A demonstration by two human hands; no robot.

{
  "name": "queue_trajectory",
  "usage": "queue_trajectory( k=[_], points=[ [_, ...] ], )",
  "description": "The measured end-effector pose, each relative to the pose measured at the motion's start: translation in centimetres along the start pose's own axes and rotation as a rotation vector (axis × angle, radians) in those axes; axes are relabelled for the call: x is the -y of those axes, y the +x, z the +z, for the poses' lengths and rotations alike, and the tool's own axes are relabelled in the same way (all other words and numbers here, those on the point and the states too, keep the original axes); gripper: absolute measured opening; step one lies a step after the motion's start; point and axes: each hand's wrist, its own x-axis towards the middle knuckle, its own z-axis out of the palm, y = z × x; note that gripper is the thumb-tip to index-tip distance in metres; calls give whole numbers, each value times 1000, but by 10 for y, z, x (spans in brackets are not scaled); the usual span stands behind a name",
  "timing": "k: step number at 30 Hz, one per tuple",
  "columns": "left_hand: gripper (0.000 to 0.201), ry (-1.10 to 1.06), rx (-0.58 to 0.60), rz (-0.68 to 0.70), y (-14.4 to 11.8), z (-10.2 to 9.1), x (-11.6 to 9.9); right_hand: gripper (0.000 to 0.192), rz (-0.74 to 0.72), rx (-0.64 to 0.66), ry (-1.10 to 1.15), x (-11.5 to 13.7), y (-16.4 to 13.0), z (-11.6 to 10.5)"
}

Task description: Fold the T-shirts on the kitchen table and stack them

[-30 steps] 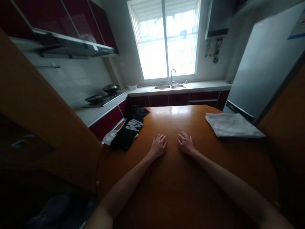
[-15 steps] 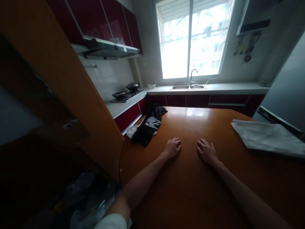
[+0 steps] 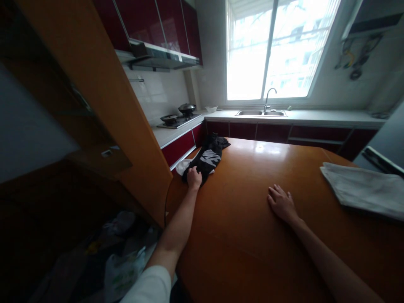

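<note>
Your left hand (image 3: pixel 194 177) rests on the near end of the black cloth (image 3: pixel 206 160), fingers curled onto it (whether they pinch it, you cannot tell). The cloth lies at the far left edge of the wooden table (image 3: pixel 246 235), with big white letters on it too blurred to read. A white cloth (image 3: pixel 182 166) peeks out under it. Your right hand (image 3: pixel 280 203) lies flat on the table, fingers spread, well apart from the black cloth. A folded white towel (image 3: pixel 362 189) sits at the table's right edge.

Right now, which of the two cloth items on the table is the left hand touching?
The black garment with white lettering, at the table's left edge. The left hand rests on its near end; the folded white cloth lies far right, beyond the flat right hand.
</note>
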Motion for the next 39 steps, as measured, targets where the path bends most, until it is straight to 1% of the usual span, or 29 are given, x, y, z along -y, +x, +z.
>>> queue_trajectory(
  k=[2,4,6,8,10,12,14,15,16,17,18,19,21,22,23,25,27,28,29,30,32,33,34,35,36,38,39],
  points=[
    [32,-43,6,54,1,0,-6,51,1,-2,4,0,0,0],
    [29,-96,12,139,-2,3,-22,51,0,2,8,0,0,-1],
    [26,-147,33,232,-15,9,-44,50,-2,5,16,0,0,0],
    [22,-238,100,358,-37,19,-70,49,-2,1,42,0,1,1],
    [22,-394,239,543,-65,28,-95,48,20,-22,110,-1,2,1],
    [24,-531,462,772,-95,32,-115,49,65,-72,229,-2,4,-1],
    [28,-597,680,979,-118,30,-129,52,95,-154,377,-4,6,-6],
    [29,-609,748,1053,-126,26,-133,53,88,-201,447,-4,6,-9],
    [30,-615,766,1088,-131,23,-136,54,64,-246,504,-3,6,-13],
    [30,-613,732,1079,-133,20,-137,55,24,-280,543,-2,4,-17],
    [30,-601,654,1027,-132,18,-136,54,-27,-302,563,1,2,-21],
    [31,-574,553,942,-129,18,-134,54,-88,-304,565,6,-1,-25],
    [32,-478,366,732,-116,22,-128,52,-218,-256,533,19,-9,-32],
    [33,-411,318,636,-108,26,-124,52,-280,-210,506,28,-14,-34],
    [34,-335,316,561,-101,31,-119,51,-330,-158,477,36,-18,-37],
    [36,-203,403,488,-90,40,-110,47,-391,-57,418,51,-24,-41],
    [36,-144,510,496,-85,43,-104,40,-392,4,376,60,-28,-45],
    [35,-148,551,527,-86,43,-103,40,-369,25,371,61,-29,-48],
    [35,-174,589,573,-89,41,-104,46,-337,63,389,60,-31,-52],
    [36,-216,638,632,-93,38,-106,53,-304,132,436,56,-32,-55],
    [41,-335,790,744,-103,32,-113,69,-248,345,604,43,-34,-63],
    [44,-407,862,782,-108,30,-117,73,-217,430,700,35,-36,-67],
    [46,-474,899,801,-112,29,-121,74,-181,458,780,27,-37,-70],
    [46,-525,881,798,-115,30,-125,72,-145,418,831,20,-38,-73],
    [45,-555,804,774,-116,31,-128,67,-112,321,847,14,-39,-75],
    [36,-528,565,703,-114,38,-130,50,-108,85,794,6,-40,-77],
    [34,-476,476,666,-112,43,-129,42,-139,0,742,5,-40,-77]
  ],
)
